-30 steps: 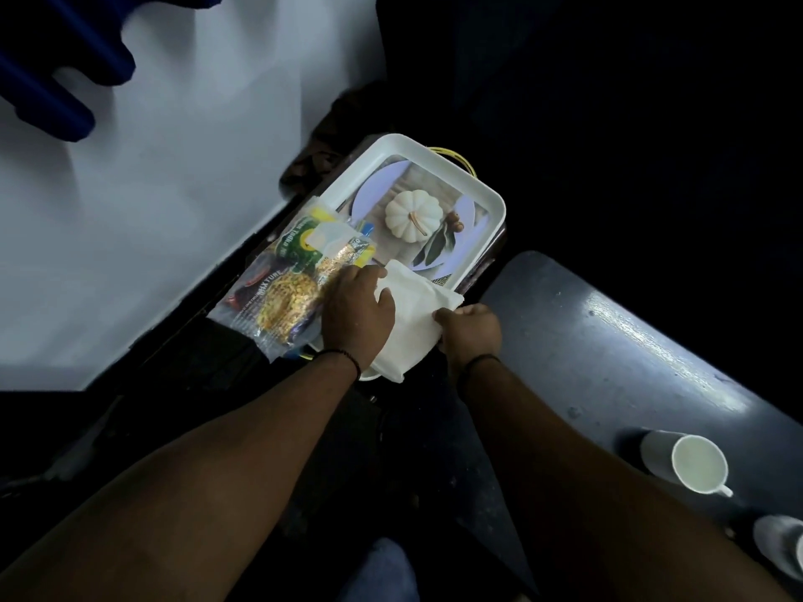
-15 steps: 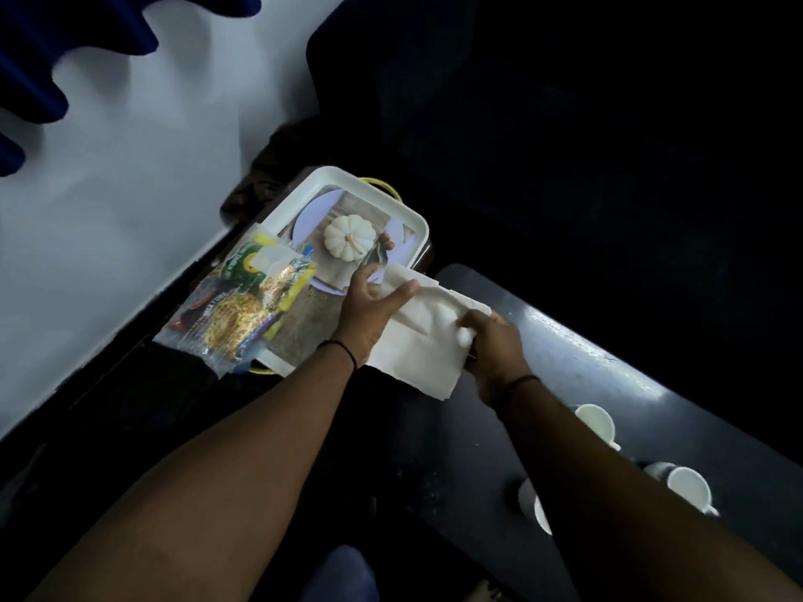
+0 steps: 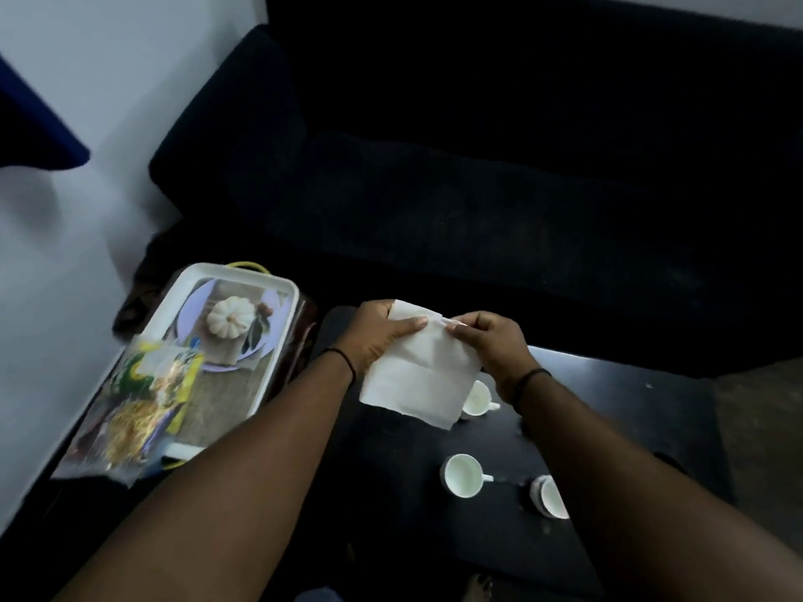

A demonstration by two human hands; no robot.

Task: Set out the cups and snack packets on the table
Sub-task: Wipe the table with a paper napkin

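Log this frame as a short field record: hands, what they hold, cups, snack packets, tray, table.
left hand: grips the white napkin at its top left
right hand: pinches the napkin's top right corner
napkin: held in the air over the table, hanging down, partly covering one cup
cups: three white, upright on the table; far cup, middle cup, right cup partly behind the right forearm
snack packets: on the tray's near end, not on the table
tray: white rim, pumpkin print, left of the table

Scene dim overall. Wall (image 3: 78,102) at far left is the brightest area, carrying soft shadows. Sofa (image 3: 478,189) and surface (image 3: 630,406) nearly black, detail lost. Packets (image 3: 134,410) at near left motion-blurred. Wide-angle bending at edges. No glare.
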